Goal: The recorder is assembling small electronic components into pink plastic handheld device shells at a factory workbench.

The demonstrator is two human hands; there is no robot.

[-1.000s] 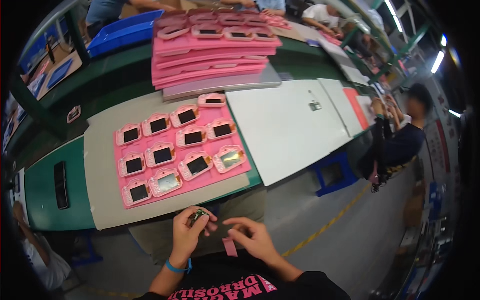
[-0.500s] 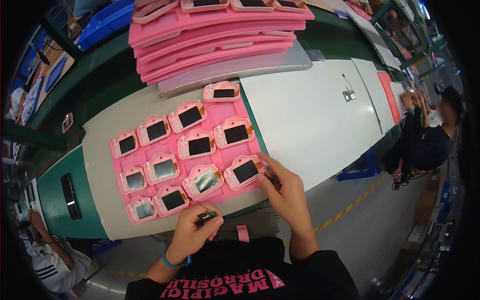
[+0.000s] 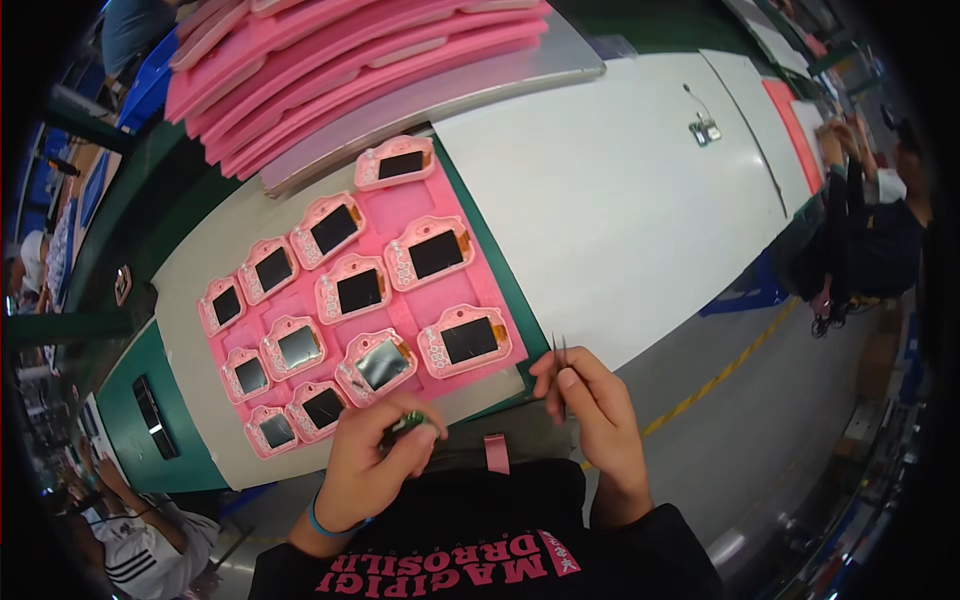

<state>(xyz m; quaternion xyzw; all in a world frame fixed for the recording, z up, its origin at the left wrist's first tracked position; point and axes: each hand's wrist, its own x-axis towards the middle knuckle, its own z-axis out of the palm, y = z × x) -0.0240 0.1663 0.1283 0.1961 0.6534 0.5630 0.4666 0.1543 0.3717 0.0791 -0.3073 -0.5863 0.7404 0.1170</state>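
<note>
My left hand (image 3: 375, 455) is closed around a small green circuit board (image 3: 411, 420), just in front of the pink foam tray (image 3: 400, 207). Thin pointed tweezers (image 3: 559, 347) stick up from the closed fingers of my right hand (image 3: 602, 415), past the tray's near right corner. Rows of pink camera-shaped casings with small screens lie in the tray. Closest to my right hand is a casing with a dark screen (image 3: 468, 341); nearest my left is one with a silvery screen (image 3: 381, 364).
A stack of loaded pink trays (image 3: 350, 70) rests on a grey slab (image 3: 500, 92) at the back. On the white sheet (image 3: 590, 200) lies a small wired board (image 3: 705, 130). A black oblong object (image 3: 155, 415) lies far left. Other people work at both sides.
My right hand has drawn back from the near right casing, and the tweezers now point up. The left hand keeps the circuit board. My view has shifted and turned slightly.
</note>
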